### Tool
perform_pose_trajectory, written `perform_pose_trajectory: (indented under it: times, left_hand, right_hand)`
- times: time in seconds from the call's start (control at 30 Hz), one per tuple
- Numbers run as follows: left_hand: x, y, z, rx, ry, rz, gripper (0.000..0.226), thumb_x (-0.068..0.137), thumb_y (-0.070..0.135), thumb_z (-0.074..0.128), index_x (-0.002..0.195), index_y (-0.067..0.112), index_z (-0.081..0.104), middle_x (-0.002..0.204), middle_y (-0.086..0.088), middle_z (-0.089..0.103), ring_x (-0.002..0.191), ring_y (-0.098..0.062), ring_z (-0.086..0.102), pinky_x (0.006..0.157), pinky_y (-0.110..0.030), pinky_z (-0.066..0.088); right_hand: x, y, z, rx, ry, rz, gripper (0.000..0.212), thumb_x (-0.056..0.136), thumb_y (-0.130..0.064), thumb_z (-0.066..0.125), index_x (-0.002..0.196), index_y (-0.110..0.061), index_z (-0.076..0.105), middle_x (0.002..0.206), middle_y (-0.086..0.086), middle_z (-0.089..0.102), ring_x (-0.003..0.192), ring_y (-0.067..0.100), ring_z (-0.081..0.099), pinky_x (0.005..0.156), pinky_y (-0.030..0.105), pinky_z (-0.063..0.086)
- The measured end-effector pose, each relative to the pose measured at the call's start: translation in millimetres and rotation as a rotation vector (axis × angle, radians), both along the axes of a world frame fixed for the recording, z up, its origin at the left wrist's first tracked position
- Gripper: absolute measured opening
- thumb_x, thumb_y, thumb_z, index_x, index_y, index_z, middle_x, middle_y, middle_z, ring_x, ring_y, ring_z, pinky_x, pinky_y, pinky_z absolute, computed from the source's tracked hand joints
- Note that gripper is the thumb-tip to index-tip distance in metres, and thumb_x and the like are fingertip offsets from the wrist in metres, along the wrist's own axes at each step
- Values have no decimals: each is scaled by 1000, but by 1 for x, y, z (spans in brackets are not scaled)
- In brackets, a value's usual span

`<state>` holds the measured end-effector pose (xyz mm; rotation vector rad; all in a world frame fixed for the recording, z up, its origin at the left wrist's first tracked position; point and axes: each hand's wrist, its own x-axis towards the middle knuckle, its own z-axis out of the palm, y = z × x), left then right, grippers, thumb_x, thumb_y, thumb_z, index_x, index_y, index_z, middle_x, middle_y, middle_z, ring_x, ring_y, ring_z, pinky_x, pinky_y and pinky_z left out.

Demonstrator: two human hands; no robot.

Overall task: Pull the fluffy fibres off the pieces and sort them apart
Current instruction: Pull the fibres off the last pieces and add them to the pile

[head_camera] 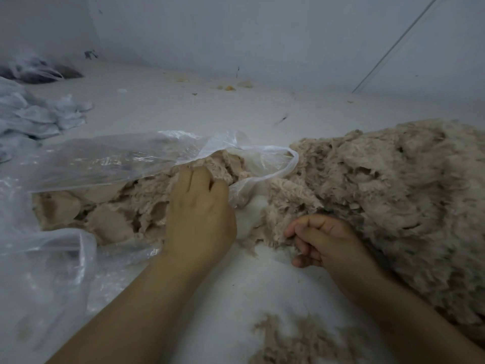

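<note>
Beige fluffy pieces (112,219) lie inside a clear plastic bag (105,158) on the left. My left hand (199,214) reaches into the bag's mouth, its fingers curled into the pieces there. A large heap of loose fluffy fibres (393,195) fills the right side. At the heap's near edge my right hand (322,240) pinches a tuft of fibre (283,229) with curled fingers. A small patch of loose fibres (296,337) lies on the white surface close to me.
Grey-white crumpled cloth or plastic (34,119) lies at the far left, with a darker pile (39,69) behind it. Small yellowish scraps (231,86) sit by the far wall. A thin rod (393,46) leans at the upper right.
</note>
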<state>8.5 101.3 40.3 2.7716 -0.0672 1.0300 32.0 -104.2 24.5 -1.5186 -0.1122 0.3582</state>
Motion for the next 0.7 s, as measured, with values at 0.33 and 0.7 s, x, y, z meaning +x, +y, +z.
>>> perform_pose_trajectory:
  times: [0.33,0.7]
  left_hand:
    - [-6,-25,-15,36,360,-173,24,84,17,48,100,17,66,93,-5,61,96,-25,53,77,-32,41]
    - [-12,-42,-14,-27,299,-352,28,86,35,60,108,18,60,99,1,52,77,-22,59,57,-39,51]
  right_hand:
    - [0,0,-1,-1,-23,11,28,98,-1,46,79,-3,67,49,-1,49,43,8,48,47,23,53]
    - [0,1,-1,13,-33,15,29,98,0,44,76,-4,63,49,0,47,44,7,46,46,22,50]
